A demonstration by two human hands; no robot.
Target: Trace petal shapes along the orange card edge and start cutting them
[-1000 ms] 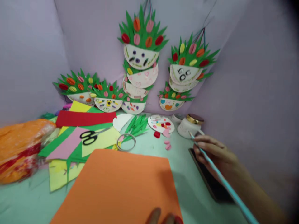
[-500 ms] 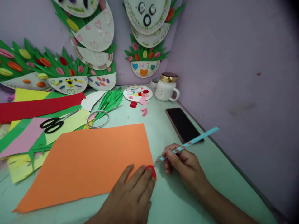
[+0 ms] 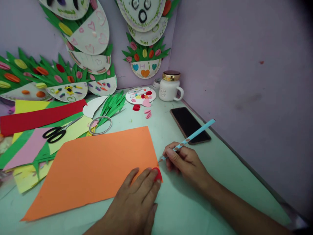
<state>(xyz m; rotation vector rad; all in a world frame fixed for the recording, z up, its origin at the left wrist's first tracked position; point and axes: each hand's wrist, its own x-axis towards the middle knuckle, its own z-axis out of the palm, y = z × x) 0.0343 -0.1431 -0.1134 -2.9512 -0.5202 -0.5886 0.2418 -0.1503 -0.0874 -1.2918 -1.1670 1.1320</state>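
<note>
A large orange sheet (image 3: 97, 166) lies on the pale green table. At its lower right corner a small red paper piece (image 3: 157, 175) sits under the fingertips of my left hand (image 3: 137, 199), which lies flat with fingers stretched out. My right hand (image 3: 187, 163) holds a light blue pencil (image 3: 195, 134) in a writing grip, its tip at the sheet's right edge just above the red piece.
Black scissors (image 3: 55, 133), coloured sheets (image 3: 26, 143), a silver ring (image 3: 100, 125) and green paper strips (image 3: 113, 106) lie at the left. Behind are a small plate (image 3: 129, 99) and a white mug (image 3: 168, 90). A phone (image 3: 189, 125) lies at the right. Paper-plate crafts hang on the wall.
The pencil tip has come closer to the sheet's edge, and the pencil is tilted more steeply. My left hand still presses the red piece. The whole view has shifted slightly.
</note>
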